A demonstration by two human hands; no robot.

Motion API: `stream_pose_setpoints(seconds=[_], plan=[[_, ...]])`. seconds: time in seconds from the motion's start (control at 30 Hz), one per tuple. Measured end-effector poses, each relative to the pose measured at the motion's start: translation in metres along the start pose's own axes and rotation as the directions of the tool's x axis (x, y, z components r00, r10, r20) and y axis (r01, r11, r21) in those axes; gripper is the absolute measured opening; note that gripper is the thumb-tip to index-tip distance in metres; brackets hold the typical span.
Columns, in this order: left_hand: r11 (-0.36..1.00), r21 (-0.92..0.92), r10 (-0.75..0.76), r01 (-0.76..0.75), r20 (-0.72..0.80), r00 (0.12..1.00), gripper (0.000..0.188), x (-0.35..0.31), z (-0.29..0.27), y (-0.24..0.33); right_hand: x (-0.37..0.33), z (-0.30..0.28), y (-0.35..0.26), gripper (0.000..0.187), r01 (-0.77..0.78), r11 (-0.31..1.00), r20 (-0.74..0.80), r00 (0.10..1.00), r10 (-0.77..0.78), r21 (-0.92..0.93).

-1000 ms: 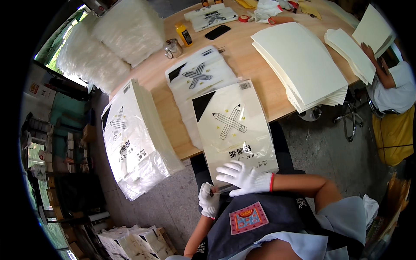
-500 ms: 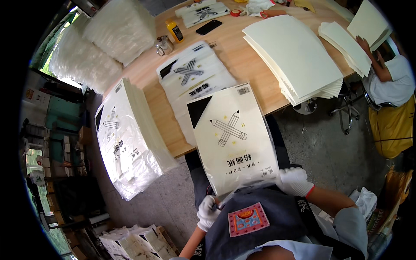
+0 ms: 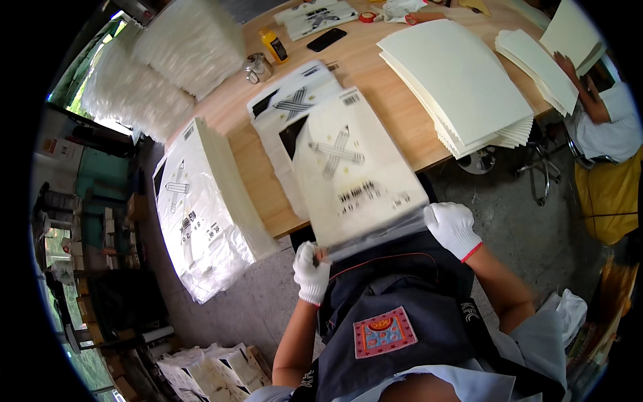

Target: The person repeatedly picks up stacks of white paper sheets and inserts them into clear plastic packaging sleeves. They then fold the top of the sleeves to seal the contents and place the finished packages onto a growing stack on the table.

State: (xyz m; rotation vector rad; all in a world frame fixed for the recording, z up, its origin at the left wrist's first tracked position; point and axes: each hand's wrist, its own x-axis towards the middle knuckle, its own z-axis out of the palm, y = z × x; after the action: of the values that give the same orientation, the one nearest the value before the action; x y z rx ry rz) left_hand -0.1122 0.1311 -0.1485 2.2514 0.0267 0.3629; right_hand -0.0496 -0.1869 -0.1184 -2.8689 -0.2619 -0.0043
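A clear plastic bag [image 3: 355, 161] printed with crossed pencils and a black corner holds white paper. It is slightly blurred and lies partly over a stack of flat printed bags [image 3: 288, 84] at the table's front edge. My left hand [image 3: 311, 273], in a white knit glove, is closed on the near left corner of the bag's loose end. Its gloved mate, my right hand [image 3: 452, 228], grips the near right corner, with the fingertips partly hidden. Between the two hands the bag's see-through end is stretched above my lap.
Filled bags [image 3: 201, 208] are piled at the left. A tall stack of white paper [image 3: 455, 87] stands right, with a smaller paper stack [image 3: 536, 63] beyond, near another person's hand [image 3: 566, 67]. A metal mug [image 3: 256, 68], yellow bottle [image 3: 273, 45] and phone [image 3: 327, 39] sit farther back.
Both hands have moved forward, away from my body, carrying the bag of paper farther over the table and the stack of flat bags.
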Motion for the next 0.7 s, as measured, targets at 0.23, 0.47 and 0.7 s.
stream_pose_setpoints(seconds=[0.23,0.47,0.7], plan=[[0.996,-0.002,-0.093,0.094,-0.187,0.978,0.022,0.0,0.012,-0.032,-0.012,0.012,0.008,0.035,0.117,0.905,0.018,0.99,-0.137,0.409],[0.989,0.102,-0.085,0.106,-0.195,0.977,0.021,-0.025,-0.004,-0.023,0.058,0.108,0.017,0.033,-0.465,0.175,0.463,0.885,0.054,0.868],[0.918,-0.233,-0.329,0.321,0.006,0.944,0.022,-0.079,-0.037,-0.041,0.057,0.087,-0.009,0.023,-0.499,0.01,0.499,0.867,0.002,0.867]])
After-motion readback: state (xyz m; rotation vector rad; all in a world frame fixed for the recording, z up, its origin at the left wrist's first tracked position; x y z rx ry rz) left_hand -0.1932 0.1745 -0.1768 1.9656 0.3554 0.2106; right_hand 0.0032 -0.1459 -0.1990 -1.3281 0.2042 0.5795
